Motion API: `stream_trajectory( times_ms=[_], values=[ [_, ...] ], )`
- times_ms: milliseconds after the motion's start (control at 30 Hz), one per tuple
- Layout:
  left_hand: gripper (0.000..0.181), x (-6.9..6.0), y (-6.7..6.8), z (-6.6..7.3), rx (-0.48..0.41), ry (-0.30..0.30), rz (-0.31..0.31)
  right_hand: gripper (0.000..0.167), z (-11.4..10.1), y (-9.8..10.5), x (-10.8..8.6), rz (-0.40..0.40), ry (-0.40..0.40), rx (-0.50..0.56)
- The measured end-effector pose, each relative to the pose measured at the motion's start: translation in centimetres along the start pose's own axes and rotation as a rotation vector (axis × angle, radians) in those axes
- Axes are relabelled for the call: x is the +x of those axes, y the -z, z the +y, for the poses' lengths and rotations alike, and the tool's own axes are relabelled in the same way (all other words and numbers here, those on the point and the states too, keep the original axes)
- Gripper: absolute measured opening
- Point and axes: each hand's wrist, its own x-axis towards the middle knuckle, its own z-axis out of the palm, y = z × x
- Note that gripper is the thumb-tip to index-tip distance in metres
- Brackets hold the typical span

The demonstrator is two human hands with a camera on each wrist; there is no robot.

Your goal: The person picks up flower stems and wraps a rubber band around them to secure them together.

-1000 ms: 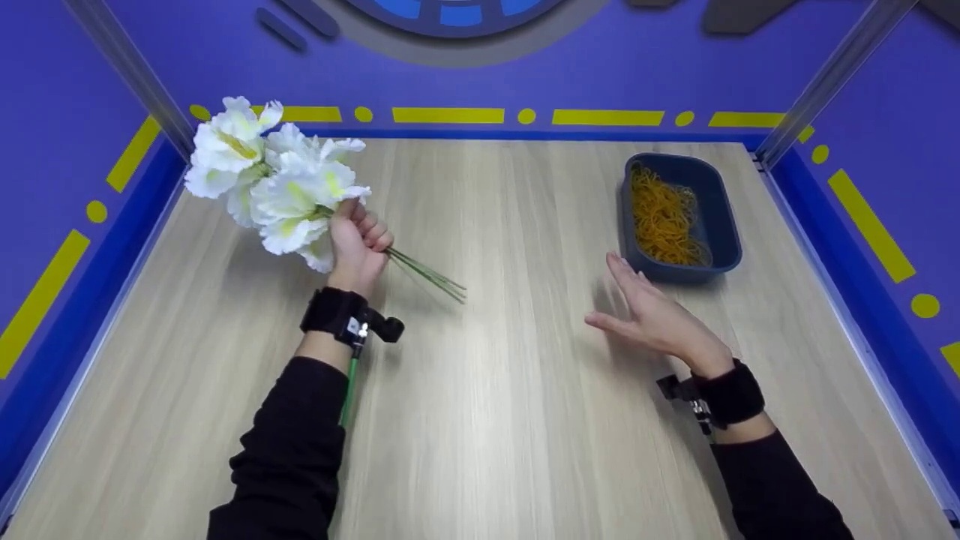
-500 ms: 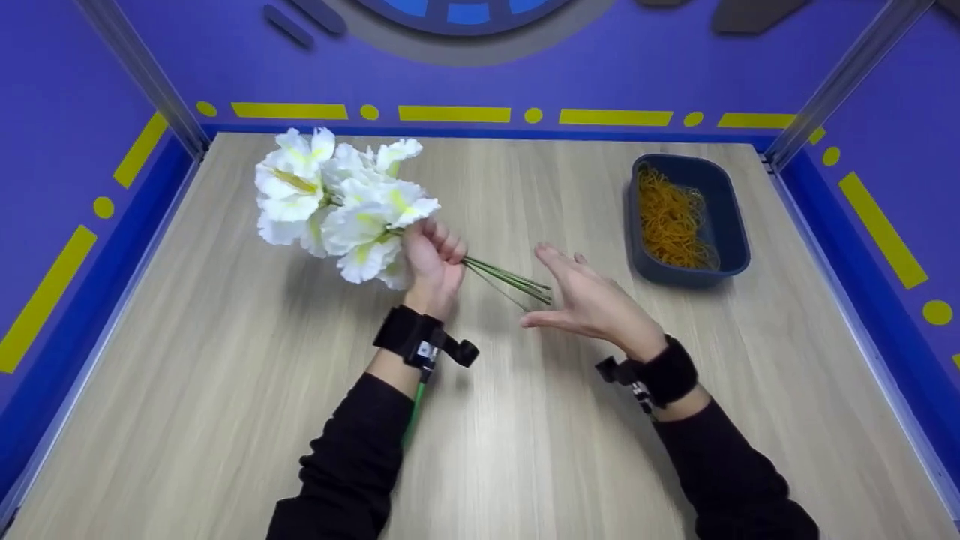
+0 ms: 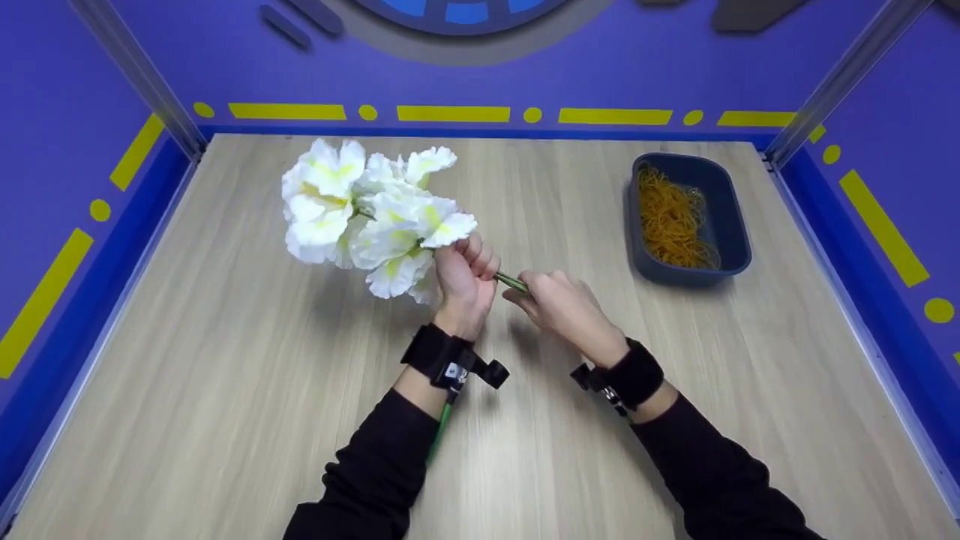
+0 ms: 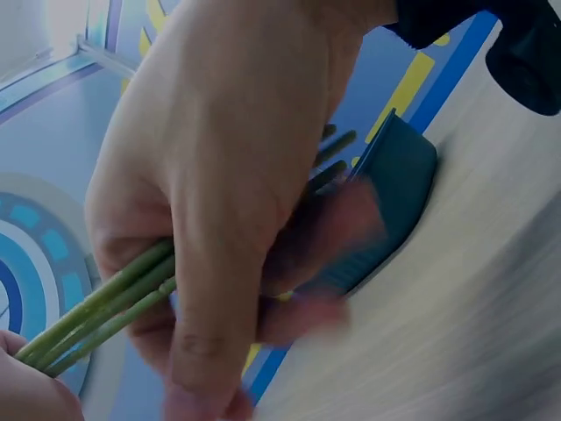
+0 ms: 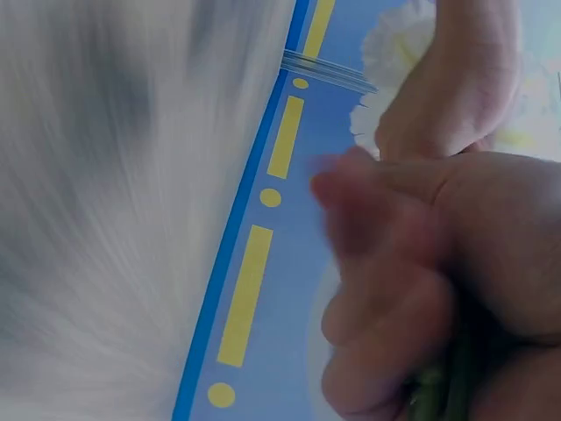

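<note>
A bunch of white artificial flowers [image 3: 390,225] is held above the table in the head view, blossoms toward the back left. My left hand [image 3: 466,281] grips the green stems [image 3: 512,282] just below the blossoms. Further down, the fingers of my right hand [image 3: 566,304] curl round the same stems, hiding their lower ends in the head view. Between the two hands a short length of the stems [image 4: 96,316] shows in the left wrist view, and the cut ends poke out behind the right hand [image 4: 219,193]. Some right fingers look blurred there.
A dark blue-grey plastic tub [image 3: 731,217] stands at the back right of the wooden table [image 3: 225,420]. Yellow-orange rubber bands [image 3: 670,221] lie inside it, mostly on its left side. Purple-blue panels [image 3: 480,82] enclose the table at the back and both sides.
My left hand has carried the flowers rightward and toward me. My right hand has come leftward from beside the tub, and its spread fingers have closed round the lower stems.
</note>
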Motion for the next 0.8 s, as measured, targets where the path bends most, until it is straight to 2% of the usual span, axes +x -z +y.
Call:
stream_trajectory(
  times_ms=[67, 133, 400, 800],
  values=[
    [0.032, -0.1, 0.0, 0.0, 0.009, -0.004, -0.018, 0.041, -0.1, -0.2, -0.1, -0.009, -0.009, -0.017],
    [0.030, -0.2, 0.0, 0.0, 0.014, 0.005, -0.012, 0.043, -0.1, -0.3, -0.1, -0.023, -0.015, -0.017],
    [0.036, 0.4, 0.5, 0.2, -0.004, 0.064, 0.094, 0.041, 0.1, -0.4, -0.1, -0.056, 0.008, -0.012],
    [0.043, 1.6, 0.8, 1.3, -0.100, 0.101, 0.133, 0.037, 0.3, 0.2, -0.1, -0.080, 0.063, -0.050]
  ],
)
